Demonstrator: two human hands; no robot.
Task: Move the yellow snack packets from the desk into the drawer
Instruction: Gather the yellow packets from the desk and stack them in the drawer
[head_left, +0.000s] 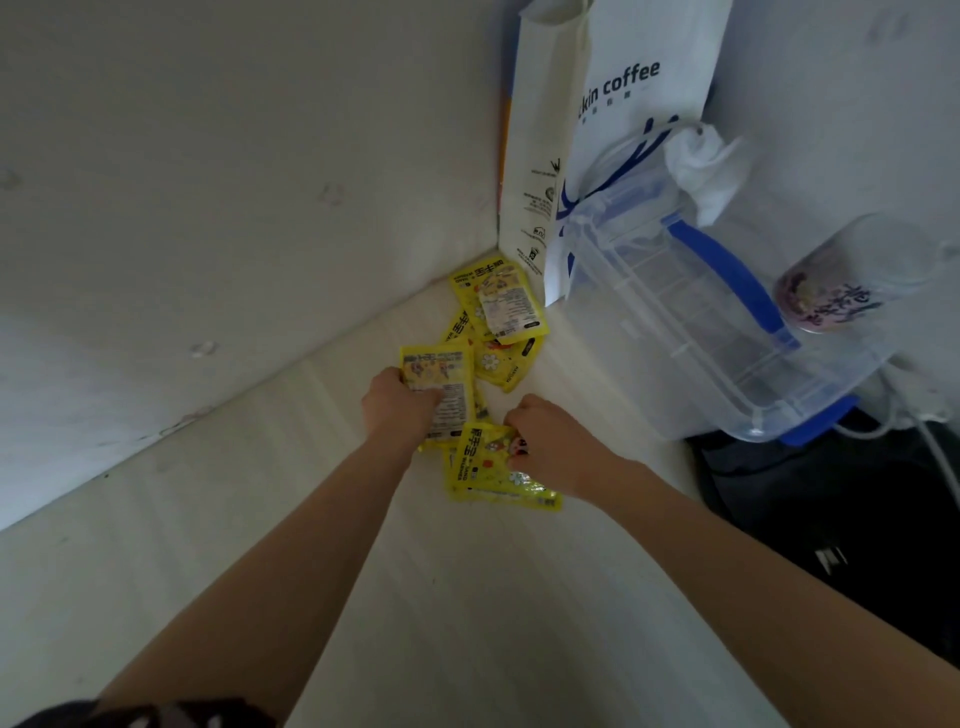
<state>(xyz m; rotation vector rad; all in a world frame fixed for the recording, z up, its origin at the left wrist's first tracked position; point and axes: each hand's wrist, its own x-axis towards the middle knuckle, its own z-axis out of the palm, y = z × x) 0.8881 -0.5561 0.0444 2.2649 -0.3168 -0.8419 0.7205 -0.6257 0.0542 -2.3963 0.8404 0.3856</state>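
The white desk (467, 597) is running away from the camera into a corner where two pale walls are meeting, and its left edge is lying against the left wall, leaving bare surface along the near and left parts. On the right, the desk's edge is dropping off beside something dark that is too dim to make out. A white coffee bag (613, 119) is standing upright at the far corner, and a clear plastic box (691, 332) with blue handles is sitting tilted just beside it, crowding the far right side; a cup (841, 280) is lying against the box's right end. The yellow snack packets are lying scattered between the far corner and the hands: two far packets (501, 312) are overlapping near the bag's foot, well clear of both hands. The left hand (397, 402) is curling its fingers over the left packet (441, 384), gripping it at its near edge. The right hand (550, 436) is pinching the near packet (488, 470), fingers bent onto its upper right part while the packet is resting flat on the desk.
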